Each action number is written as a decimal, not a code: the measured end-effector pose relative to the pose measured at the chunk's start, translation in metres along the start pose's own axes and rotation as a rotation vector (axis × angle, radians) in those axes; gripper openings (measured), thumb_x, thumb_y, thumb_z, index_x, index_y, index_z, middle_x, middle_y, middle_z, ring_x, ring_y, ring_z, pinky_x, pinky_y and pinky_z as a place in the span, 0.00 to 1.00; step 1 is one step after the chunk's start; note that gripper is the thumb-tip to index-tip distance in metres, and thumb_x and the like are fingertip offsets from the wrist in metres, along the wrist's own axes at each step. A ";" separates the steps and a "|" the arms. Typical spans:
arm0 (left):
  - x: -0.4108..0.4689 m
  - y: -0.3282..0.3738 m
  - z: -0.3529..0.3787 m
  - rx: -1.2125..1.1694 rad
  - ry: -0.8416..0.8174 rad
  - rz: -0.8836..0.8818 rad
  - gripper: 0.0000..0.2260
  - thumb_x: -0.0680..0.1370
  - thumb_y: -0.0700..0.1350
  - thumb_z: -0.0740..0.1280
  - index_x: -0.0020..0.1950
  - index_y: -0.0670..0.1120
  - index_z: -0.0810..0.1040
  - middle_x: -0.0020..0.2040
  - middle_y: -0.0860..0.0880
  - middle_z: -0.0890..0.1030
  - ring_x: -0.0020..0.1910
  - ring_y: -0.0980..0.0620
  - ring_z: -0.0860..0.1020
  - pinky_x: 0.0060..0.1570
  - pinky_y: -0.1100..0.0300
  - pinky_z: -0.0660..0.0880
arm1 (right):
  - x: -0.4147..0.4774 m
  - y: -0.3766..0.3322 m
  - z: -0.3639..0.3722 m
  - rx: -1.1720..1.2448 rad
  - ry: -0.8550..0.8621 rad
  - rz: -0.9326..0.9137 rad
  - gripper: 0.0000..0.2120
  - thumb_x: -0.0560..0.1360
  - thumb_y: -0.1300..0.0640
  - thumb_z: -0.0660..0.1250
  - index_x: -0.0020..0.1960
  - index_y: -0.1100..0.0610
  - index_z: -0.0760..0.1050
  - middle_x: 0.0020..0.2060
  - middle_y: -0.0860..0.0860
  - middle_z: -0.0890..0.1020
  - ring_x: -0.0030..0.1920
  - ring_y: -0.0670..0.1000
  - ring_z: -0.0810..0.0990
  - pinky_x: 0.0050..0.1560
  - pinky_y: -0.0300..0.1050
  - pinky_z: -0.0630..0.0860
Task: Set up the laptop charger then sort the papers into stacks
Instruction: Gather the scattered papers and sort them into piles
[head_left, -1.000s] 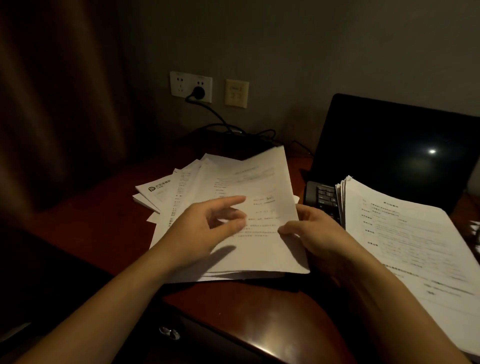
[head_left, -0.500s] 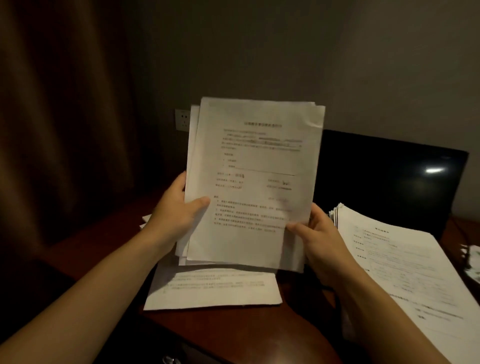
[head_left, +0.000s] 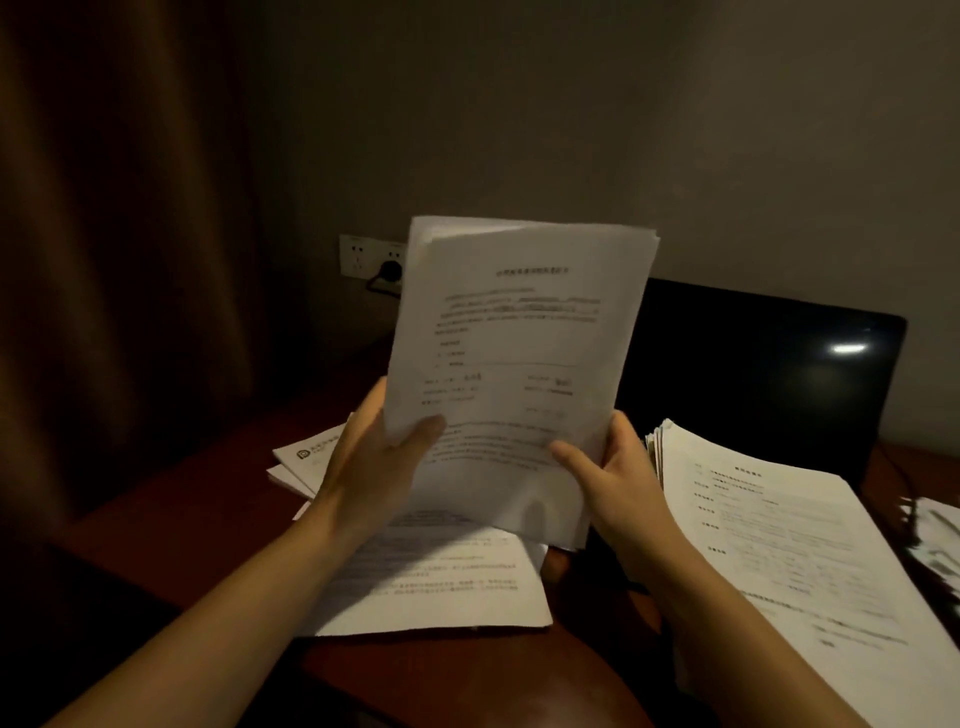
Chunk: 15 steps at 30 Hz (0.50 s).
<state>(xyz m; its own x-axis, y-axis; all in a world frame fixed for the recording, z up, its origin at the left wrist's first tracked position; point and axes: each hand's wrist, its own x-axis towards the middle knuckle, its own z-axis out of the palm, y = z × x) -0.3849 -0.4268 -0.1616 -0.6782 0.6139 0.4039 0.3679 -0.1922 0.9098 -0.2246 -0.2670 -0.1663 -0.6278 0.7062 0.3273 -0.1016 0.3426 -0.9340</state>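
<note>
I hold a bundle of printed papers (head_left: 514, 353) upright above the desk. My left hand (head_left: 379, 457) grips its lower left edge and my right hand (head_left: 613, 473) grips its lower right edge. Under the bundle, loose sheets (head_left: 441, 577) lie flat on the desk, and more sheets (head_left: 306, 457) fan out to the left behind my left hand. A thick paper stack (head_left: 795, 545) rests at the right, over the laptop's keyboard. The laptop (head_left: 758, 374) stands open with a dark screen. The charger plug (head_left: 389, 270) sits in the wall socket (head_left: 358, 254).
The dark red wooden desk (head_left: 467, 675) has a rounded front edge near me. A brown curtain (head_left: 114, 260) hangs at the left. More papers (head_left: 935, 540) lie at the far right edge. The grey wall is close behind the laptop.
Both hands picked a bundle of papers up off the desk pile and raised it upright. Since half a second ago the bundle has tilted slightly, and the sheets left on the desk show more.
</note>
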 end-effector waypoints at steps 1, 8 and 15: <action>0.001 0.000 -0.001 -0.016 0.015 0.010 0.15 0.79 0.44 0.70 0.62 0.60 0.75 0.56 0.57 0.83 0.55 0.58 0.82 0.52 0.57 0.81 | 0.001 0.001 0.000 0.003 0.009 -0.014 0.16 0.79 0.59 0.69 0.63 0.49 0.71 0.58 0.44 0.81 0.58 0.45 0.81 0.53 0.44 0.82; 0.003 -0.010 -0.001 -0.033 0.133 -0.099 0.18 0.77 0.41 0.72 0.63 0.56 0.73 0.55 0.56 0.81 0.53 0.57 0.81 0.47 0.63 0.79 | -0.002 0.008 0.005 -0.019 -0.067 -0.014 0.17 0.79 0.60 0.68 0.61 0.42 0.70 0.59 0.41 0.80 0.60 0.42 0.79 0.53 0.38 0.80; 0.000 -0.004 0.005 0.005 0.105 -0.051 0.29 0.78 0.41 0.71 0.72 0.60 0.64 0.60 0.59 0.78 0.56 0.58 0.79 0.49 0.58 0.80 | -0.005 0.000 -0.005 -0.077 -0.011 -0.016 0.13 0.82 0.56 0.64 0.62 0.43 0.70 0.57 0.41 0.80 0.57 0.45 0.82 0.53 0.49 0.84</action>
<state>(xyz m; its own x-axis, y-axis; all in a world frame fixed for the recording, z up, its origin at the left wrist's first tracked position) -0.3830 -0.4218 -0.1654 -0.7588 0.5394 0.3651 0.3343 -0.1587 0.9290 -0.2182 -0.2672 -0.1675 -0.6351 0.6935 0.3401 -0.0521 0.4009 -0.9146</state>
